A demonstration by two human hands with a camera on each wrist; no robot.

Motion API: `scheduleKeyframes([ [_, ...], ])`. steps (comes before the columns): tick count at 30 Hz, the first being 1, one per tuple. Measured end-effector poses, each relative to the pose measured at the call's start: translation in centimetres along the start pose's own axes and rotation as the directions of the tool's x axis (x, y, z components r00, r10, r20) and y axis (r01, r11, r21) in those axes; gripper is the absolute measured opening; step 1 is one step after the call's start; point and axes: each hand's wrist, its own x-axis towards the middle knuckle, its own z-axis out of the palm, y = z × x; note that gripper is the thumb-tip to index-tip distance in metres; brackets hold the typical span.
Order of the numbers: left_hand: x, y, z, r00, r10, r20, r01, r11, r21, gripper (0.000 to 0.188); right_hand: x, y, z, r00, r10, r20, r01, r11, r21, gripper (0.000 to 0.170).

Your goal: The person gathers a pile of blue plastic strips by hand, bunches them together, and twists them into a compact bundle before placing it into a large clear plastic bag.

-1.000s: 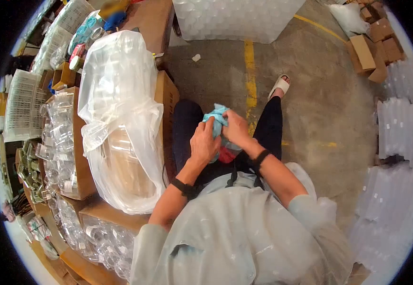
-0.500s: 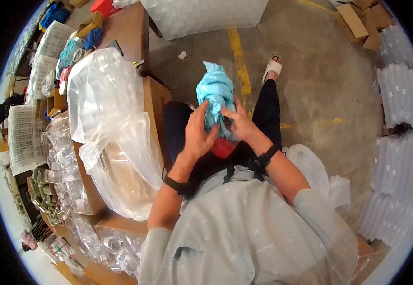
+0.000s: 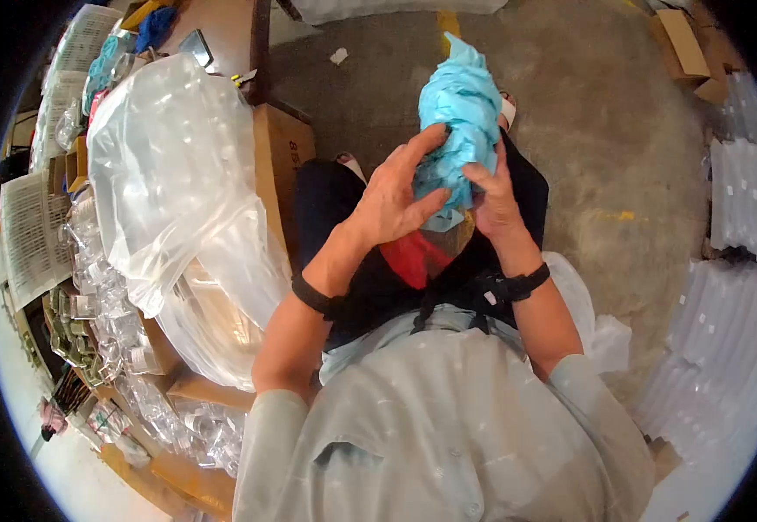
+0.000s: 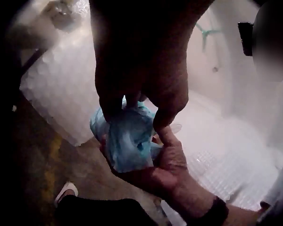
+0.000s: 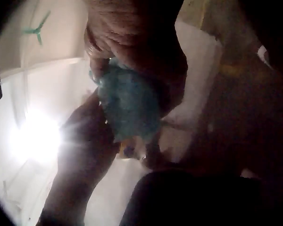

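A crumpled light-blue plastic bundle is held up between both hands in the head view, its pointed end upward. The left hand grips its lower left side, fingers laid across it and thumb near the bottom. On the lower right side, the right hand holds it with thumb in front and fingers behind. The left wrist view shows the bundle lying in the right hand beneath the left fingers. In the dim right wrist view the bundle hangs below the right hand.
A red item lies between the thighs. To the left stand a plastic-covered stack, a cardboard box and many clear containers. A phone is on the brown table. Stacked clear plastic goods line the right side.
The bundle, first mostly covered by the hands low in the lap, has come up and into fuller view. Both hands have spread apart around its lower part, and the head view has shifted.
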Motion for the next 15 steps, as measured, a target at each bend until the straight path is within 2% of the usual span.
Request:
scheduleKeyframes([
  [2, 1.8, -0.6, -0.5, 0.983, -0.092, 0.157, 0.124, 0.971, -0.207, 0.080, 1.0, -0.6, -1.2, 1.000, 0.012, -0.027, -0.011, 0.999, 0.030, 0.094],
  [3, 2.6, -0.9, -1.0, 0.977, -0.106, 0.184, 0.156, 0.945, -0.287, 0.073, 1.5, -0.5, -1.7, 0.999, 0.023, -0.026, -0.020, 0.996, 0.088, 0.091],
  [4, 3.2, -1.4, -1.3, 0.976, -0.107, 0.187, 0.159, 0.943, -0.293, 0.073, 2.0, -0.2, -2.1, 0.999, 0.025, -0.034, -0.022, 0.996, 0.085, 0.091],
  [6, 3.9, -2.1, -2.0, 0.976, -0.216, 0.039, 0.206, 0.840, -0.502, 0.065, 2.4, 0.2, -2.5, 0.982, 0.152, -0.115, -0.130, 0.976, 0.177, 0.077],
  [7, 3.8, -2.9, -2.6, 0.973, -0.226, -0.043, 0.179, 0.861, -0.477, 0.061, 2.5, 0.1, -1.8, 0.981, 0.161, -0.112, -0.135, 0.969, 0.208, 0.069],
  [8, 3.4, -3.7, -3.5, 0.950, -0.299, -0.086, 0.240, 0.879, -0.411, 0.061, 2.8, 0.4, -1.6, 0.982, 0.153, -0.111, -0.127, 0.969, 0.211, 0.069],
  [10, 1.9, -4.8, -5.2, 0.917, -0.371, -0.143, 0.369, 0.928, -0.046, 0.060, 3.2, 2.0, -2.1, 0.984, 0.179, -0.023, -0.172, 0.968, 0.184, 0.067],
  [11, 0.0, -6.6, -5.4, 0.937, -0.310, -0.158, 0.340, 0.913, 0.225, 0.062, 3.0, 2.9, -2.2, 0.970, 0.239, -0.035, -0.227, 0.952, 0.206, 0.059],
  [12, -1.8, -8.0, -5.4, 0.958, -0.238, -0.159, 0.285, 0.833, 0.475, 0.064, 2.4, 3.4, -2.0, 0.947, 0.317, -0.041, -0.297, 0.920, 0.257, 0.062],
  [14, -4.2, -6.1, -5.0, 0.977, -0.212, -0.024, 0.164, 0.673, 0.721, 0.061, 1.4, 5.2, -2.7, 0.934, 0.348, -0.085, -0.313, 0.908, 0.277, 0.070],
  [15, -4.8, -5.9, -4.9, 0.975, -0.224, 0.011, 0.150, 0.689, 0.709, 0.059, 1.5, 6.2, -4.0, 0.939, 0.344, -0.007, -0.330, 0.906, 0.267, 0.074],
])
